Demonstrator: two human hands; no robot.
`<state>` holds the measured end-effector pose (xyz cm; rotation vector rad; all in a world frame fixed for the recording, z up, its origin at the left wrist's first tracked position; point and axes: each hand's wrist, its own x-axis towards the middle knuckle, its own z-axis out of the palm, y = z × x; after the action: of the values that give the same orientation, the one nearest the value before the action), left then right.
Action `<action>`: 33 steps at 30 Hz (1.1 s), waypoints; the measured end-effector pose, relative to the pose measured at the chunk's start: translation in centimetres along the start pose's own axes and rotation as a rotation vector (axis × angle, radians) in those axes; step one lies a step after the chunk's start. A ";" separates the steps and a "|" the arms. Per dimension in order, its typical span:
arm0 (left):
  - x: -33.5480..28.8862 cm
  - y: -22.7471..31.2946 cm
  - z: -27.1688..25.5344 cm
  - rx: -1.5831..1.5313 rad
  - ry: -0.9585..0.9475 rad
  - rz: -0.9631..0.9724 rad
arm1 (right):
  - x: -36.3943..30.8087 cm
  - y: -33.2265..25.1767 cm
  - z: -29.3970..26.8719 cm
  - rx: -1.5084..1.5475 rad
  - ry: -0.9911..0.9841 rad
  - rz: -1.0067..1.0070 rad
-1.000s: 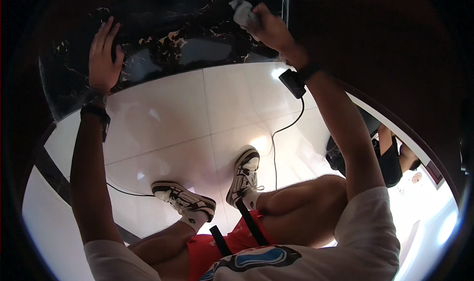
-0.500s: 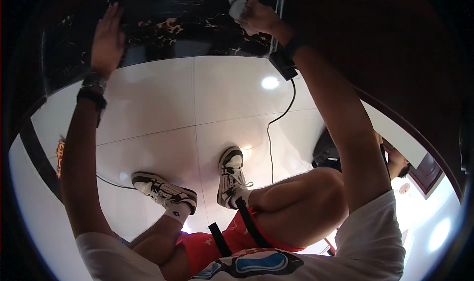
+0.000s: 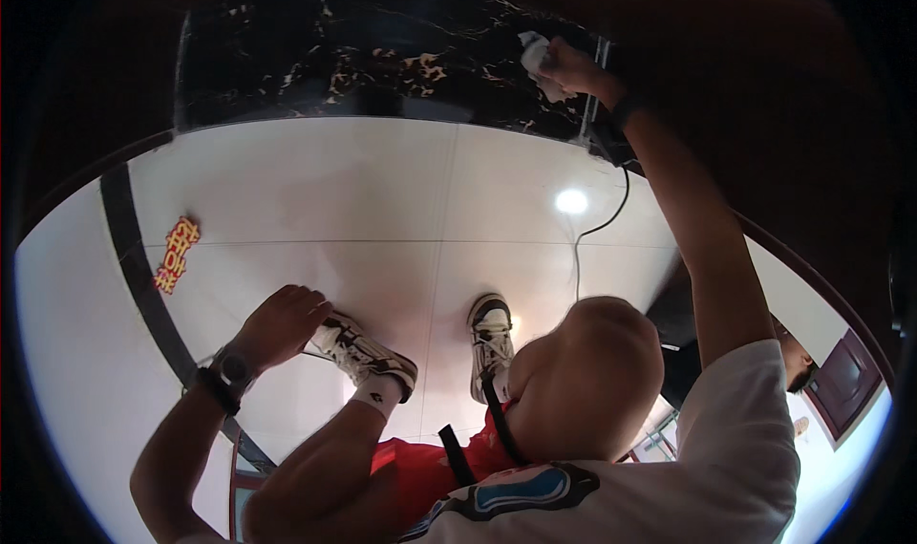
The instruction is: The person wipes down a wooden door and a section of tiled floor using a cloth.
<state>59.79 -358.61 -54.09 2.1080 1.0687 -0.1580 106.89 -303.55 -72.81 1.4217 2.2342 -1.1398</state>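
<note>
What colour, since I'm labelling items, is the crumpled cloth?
The cloth looks pale greyish white; head view.

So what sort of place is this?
Probably inside a home, perhaps at a doorway: glossy pale tiles on the floor, a dark veined stone slab, and a brown panelled door at far right.

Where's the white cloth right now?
In the head view, the white cloth is near the top, right of centre, in the person's right hand, over the right end of the black veined slab.
</note>
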 end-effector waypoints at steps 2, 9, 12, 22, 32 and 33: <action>-4.4 1.1 -0.6 -0.021 0.049 -0.088 | -0.7 -1.5 0.3 0.027 -0.015 0.009; -9.2 -1.7 5.5 -0.086 0.221 -0.643 | -4.8 -6.3 2.0 -0.123 0.066 -0.062; -9.3 -3.0 7.9 -0.293 0.286 -0.659 | -6.6 -11.1 5.3 -0.185 0.028 -0.118; -9.6 -14.2 9.0 0.097 0.395 -0.697 | -1.7 -32.8 14.4 -0.397 -0.018 -0.567; -7.7 -14.1 10.1 0.033 0.446 -0.722 | 9.3 -47.7 20.8 -0.317 0.274 -0.745; -8.0 -14.0 10.6 0.042 0.412 -0.750 | 9.6 -49.3 20.9 -0.241 0.300 -0.801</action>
<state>46.64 -365.73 -66.22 1.7089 2.0844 -0.1028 56.27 -323.09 -68.66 0.6195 3.1614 -0.8122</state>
